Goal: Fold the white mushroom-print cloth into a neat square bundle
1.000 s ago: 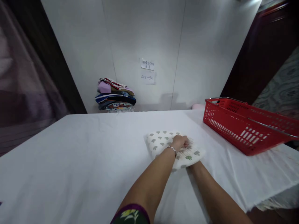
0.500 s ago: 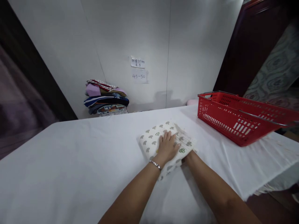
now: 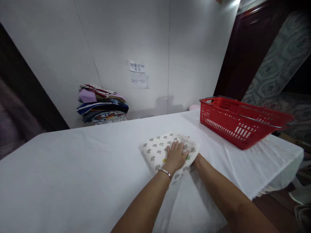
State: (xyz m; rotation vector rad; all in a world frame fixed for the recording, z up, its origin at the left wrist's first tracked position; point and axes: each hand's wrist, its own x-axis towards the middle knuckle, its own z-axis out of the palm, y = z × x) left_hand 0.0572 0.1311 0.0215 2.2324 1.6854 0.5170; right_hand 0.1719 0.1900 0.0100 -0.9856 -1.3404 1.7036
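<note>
A folded white cloth (image 3: 155,149) with grey mushroom prints and a few green and yellow figures lies on the white-covered table (image 3: 80,174). My left hand (image 3: 176,157), a silver bracelet on its wrist, rests flat on top of the cloth with its fingers stretched out. From the right, my right hand (image 3: 197,160) reaches under the cloth's right edge. Its fingers are hidden there, so their hold does not show. The cloth's right side is raised and curved over that hand.
A red plastic basket (image 3: 233,126) with metal handles stands at the table's right. Behind the far left edge rises a stack of folded fabrics (image 3: 103,105) against the wall. Two paper notes (image 3: 139,81) are stuck to the wall. The tablecloth hangs over the right edge.
The view has shifted slightly to the right. My left hand has slid a little toward the cloth's right side, and the right edge now curves up more over my right hand.
</note>
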